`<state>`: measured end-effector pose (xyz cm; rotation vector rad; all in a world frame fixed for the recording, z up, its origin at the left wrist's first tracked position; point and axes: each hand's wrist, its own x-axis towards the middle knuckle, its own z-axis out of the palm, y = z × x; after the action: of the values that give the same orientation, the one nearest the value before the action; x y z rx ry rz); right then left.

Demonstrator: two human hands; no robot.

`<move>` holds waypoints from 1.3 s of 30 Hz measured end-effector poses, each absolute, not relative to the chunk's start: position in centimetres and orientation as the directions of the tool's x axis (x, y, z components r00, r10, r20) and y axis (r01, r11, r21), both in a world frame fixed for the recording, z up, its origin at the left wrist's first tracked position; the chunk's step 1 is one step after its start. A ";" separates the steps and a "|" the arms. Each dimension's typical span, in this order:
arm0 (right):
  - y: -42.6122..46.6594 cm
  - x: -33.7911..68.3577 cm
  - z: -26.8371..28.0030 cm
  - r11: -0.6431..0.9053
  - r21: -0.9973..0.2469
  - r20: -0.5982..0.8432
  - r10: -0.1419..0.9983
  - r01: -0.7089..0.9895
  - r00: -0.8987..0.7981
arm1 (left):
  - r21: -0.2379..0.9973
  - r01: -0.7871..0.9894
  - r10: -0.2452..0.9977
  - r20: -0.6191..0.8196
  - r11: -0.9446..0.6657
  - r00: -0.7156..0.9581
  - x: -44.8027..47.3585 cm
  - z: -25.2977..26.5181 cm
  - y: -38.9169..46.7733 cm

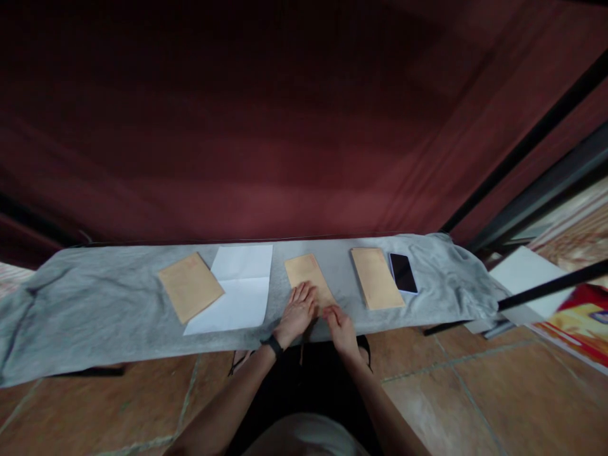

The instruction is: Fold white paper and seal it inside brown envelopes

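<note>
A brown paper envelope [308, 271] lies aslant on the grey cloth in front of me. My left hand [299, 309] rests flat on its lower part, fingers stretched out, with a dark band around the wrist. At the envelope's lower right corner, my right hand [339, 322] has its fingers curled and closed on the edge. My fingers hide part of that near end. Left of my hands is a white sheet of paper [241, 297] with a crease across it. Another brown envelope [190, 286] overlaps the sheet's left side.
To the right sits a small pile of brown envelopes [377, 278], touching or close beside a phone [403, 273] with a dark screen. Grey cloth [118, 304] covers the narrow bench. A dark red surface [285, 158] rises behind it. A red and yellow package [582, 323] is at far right.
</note>
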<state>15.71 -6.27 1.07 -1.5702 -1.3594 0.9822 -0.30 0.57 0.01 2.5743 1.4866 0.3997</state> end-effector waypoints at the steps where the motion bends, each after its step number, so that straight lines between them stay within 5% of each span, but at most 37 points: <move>1: -6.3 16.0 0.9 0.037 -0.869 0.113 0.986 0.494 0.125 | 0.237 0.833 0.866 0.143 -0.501 0.480 -0.1 0.1 1.1; 4: -6.7 16.5 -0.1 0.247 -0.587 0.367 0.930 0.771 -0.018 | 0.212 0.851 0.876 0.089 -0.481 0.473 0.6 0.3 2.9; 8: -7.4 16.5 -1.1 0.309 -0.351 0.403 0.902 0.884 -0.155 | 0.189 0.884 0.904 0.087 -0.428 0.419 1.2 0.5 5.6; 23: -3.8 17.8 0.7 0.540 -0.215 0.291 0.831 0.814 -0.474 | 0.202 0.884 0.906 0.067 -0.422 0.418 1.1 1.4 8.6; 28: -3.5 17.5 0.7 0.567 -0.327 0.301 0.821 0.756 -0.485 | 0.215 0.868 0.894 0.091 -0.449 0.439 1.0 1.0 9.0; 39: -7.2 16.2 0.2 0.380 -0.574 0.332 0.918 0.725 -0.218 | 0.216 0.812 0.840 0.111 -0.542 0.531 3.6 0.4 6.1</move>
<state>16.21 -7.18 0.15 -1.4084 -2.0122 0.3929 3.60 6.09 0.44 2.6264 1.4260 0.3045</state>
